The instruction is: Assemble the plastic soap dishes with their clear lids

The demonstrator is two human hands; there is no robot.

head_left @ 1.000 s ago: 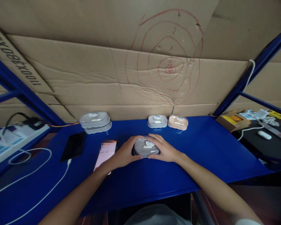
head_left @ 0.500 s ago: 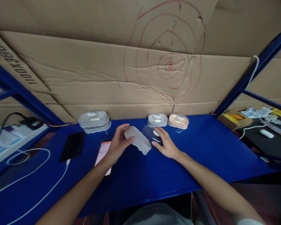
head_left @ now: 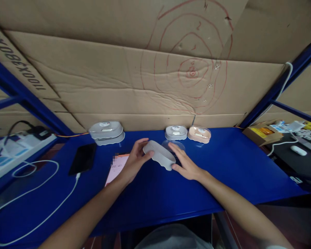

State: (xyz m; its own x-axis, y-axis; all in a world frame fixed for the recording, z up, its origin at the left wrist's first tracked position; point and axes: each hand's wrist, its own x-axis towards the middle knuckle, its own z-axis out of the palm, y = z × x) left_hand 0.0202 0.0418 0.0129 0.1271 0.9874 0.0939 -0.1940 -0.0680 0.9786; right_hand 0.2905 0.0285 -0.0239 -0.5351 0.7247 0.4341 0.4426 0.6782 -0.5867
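Observation:
My left hand (head_left: 138, 160) grips the left end of a grey oval plastic box base (head_left: 160, 154), thumb on its near side. The base has a wavy edge and is held tilted above the table, its right end lower. My right hand (head_left: 188, 164) is at that right end with fingers spread, the thumb touching or almost touching it. Behind the base, a clear oval lid (head_left: 180, 143) lies on the table, partly covered by my right fingers. Farther back stand a lidded grey box (head_left: 176, 132) and a lidded pinkish box (head_left: 199, 134).
Stacked grey boxes (head_left: 106, 132) stand at the back left of the blue table (head_left: 150, 200). A lit phone (head_left: 118, 167) lies beside my left forearm, and a dark phone (head_left: 82, 159) with a white cable farther left. A cardboard wall (head_left: 106, 76) rises behind.
My right hand has come off the clear lid and moved to the right end of the grey base. My left hand has shifted slightly right with the base.

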